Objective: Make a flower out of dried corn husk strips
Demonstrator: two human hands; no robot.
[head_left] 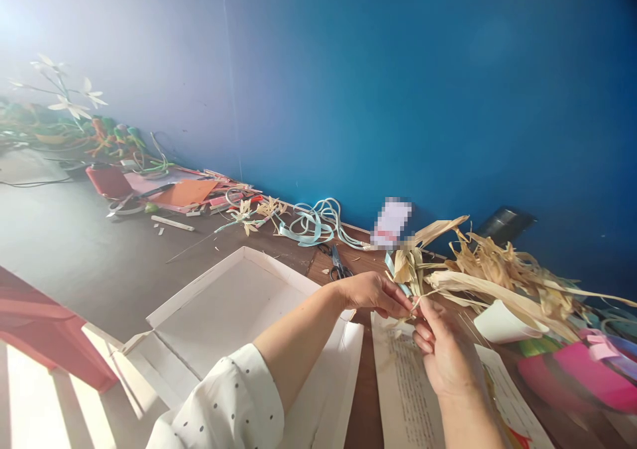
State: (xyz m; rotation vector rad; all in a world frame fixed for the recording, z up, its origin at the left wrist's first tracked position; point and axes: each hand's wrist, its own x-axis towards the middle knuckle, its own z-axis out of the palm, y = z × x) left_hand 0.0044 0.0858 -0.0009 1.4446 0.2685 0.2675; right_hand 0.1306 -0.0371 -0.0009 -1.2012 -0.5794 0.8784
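Left hand and right hand pinch a thin husk strip above the tabletop, toward its wall-side edge; near that edge, one petalled stem looks finished, loose husks seem unworked

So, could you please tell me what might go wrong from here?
The pale, dry-looking strip at the fingertips of the left hand and right hand is thin, so it might split or tear if pulled hard.

The scissors lie close beyond the left wrist, so a careless sweep could knock them or catch the skin.

The white cup, tipped over beside the right hand, could roll if bumped.
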